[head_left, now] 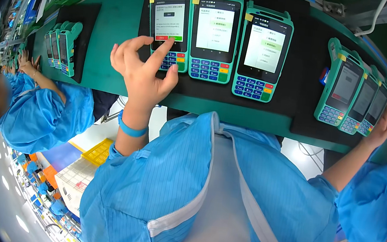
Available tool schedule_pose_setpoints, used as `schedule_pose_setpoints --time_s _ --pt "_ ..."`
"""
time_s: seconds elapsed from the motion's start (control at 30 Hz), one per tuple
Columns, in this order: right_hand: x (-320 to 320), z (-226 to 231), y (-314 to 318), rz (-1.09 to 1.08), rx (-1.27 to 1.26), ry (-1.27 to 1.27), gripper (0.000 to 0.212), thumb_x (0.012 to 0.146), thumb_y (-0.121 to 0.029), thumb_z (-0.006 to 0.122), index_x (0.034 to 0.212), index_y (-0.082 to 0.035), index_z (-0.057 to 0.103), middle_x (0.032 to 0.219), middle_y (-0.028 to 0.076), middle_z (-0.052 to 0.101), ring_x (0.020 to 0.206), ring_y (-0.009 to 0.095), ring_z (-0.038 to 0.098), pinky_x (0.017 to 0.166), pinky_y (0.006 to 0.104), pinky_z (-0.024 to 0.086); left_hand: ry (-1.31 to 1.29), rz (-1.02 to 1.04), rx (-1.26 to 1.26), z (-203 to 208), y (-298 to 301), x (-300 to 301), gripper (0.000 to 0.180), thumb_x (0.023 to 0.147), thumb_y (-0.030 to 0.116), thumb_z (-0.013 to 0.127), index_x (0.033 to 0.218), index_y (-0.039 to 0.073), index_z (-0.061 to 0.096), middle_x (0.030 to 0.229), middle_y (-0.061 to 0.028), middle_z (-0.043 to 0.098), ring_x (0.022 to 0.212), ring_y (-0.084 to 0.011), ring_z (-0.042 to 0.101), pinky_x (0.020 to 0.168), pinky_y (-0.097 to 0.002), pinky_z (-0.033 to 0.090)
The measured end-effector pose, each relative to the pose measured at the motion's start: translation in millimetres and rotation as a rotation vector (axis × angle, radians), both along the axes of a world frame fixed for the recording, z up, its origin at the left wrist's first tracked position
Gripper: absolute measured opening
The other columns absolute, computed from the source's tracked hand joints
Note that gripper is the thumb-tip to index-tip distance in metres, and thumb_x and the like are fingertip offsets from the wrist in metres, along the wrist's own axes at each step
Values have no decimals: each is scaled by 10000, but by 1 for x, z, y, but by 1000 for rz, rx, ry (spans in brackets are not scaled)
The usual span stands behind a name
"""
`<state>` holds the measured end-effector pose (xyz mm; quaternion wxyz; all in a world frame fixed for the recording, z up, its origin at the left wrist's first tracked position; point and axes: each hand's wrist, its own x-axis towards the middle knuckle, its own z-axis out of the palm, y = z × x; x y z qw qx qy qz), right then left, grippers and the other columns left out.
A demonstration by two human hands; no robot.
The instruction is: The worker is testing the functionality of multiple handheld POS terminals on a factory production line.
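My left hand [147, 71], with a blue band on its wrist, has its fingers apart and holds nothing. Its index fingertip is at the green on-screen button of the leftmost green payment terminal [169, 9]. Right beside this device lies a second payment terminal [215, 29], then a third payment terminal [263, 50] after a small gap; their screens show lists. Far to the right, my right hand [379, 132] lies along the outer side of a payment terminal [375, 112], its visible fingers stretched out. Some of its fingers are hidden behind the device.
Black mats [300, 81] cover parts of the green bench [271, 118]. Two more payment terminals [339, 90] stand in the right-hand group. At the left, a co-worker [44, 112] in blue reaches toward other payment terminals [62, 49]. Another person's blue sleeve [369, 205] is close at my right.
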<state>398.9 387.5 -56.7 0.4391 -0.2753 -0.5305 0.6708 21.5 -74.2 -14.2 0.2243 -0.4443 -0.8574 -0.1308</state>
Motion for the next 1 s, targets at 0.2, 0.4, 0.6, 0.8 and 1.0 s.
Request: schedule_pose_setpoints --time_s 0.2,0.4,0.6,0.8,1.0 --pt "-4 3 -6 -20 18 -32 875 947 -567 386 1472 113 221 1555 207 258 1442 289 269 1180 386 195 -61 -85 36 3 10 1 444 655 344 697 1088 252 733 1132 -70 529 1106 -290 471 1040 -541 242" --pt "-7 4 -8 -47 20 -35 884 942 -579 384 1471 111 226 1562 205 248 1453 286 242 1187 386 172 -119 -255 49 10 60 24 480 610 410 725 1074 288 718 1147 -65 535 1126 -313 464 1009 -605 250" --pt "-3 0 -5 -33 -22 29 886 943 -581 380 1474 109 217 1567 202 235 1454 291 238 1190 383 164 -132 -322 50 10 98 40 480 639 389 724 1107 283 717 1222 -94 519 1216 -333 420 1061 -604 192" --pt "0 0 -3 28 -85 56 889 945 -570 395 1478 112 194 1565 203 236 1447 296 252 1179 385 197 -126 -292 26 7 103 40 491 624 389 732 1105 289 713 1240 -90 518 1221 -331 416 1038 -624 205" --pt "-1 -2 -2 36 -26 31 903 937 -575 417 1480 110 188 1564 202 238 1443 292 261 1176 387 204 -59 -142 78 12 68 18 482 634 404 705 1096 269 724 1220 -81 513 1194 -316 409 1046 -597 197"
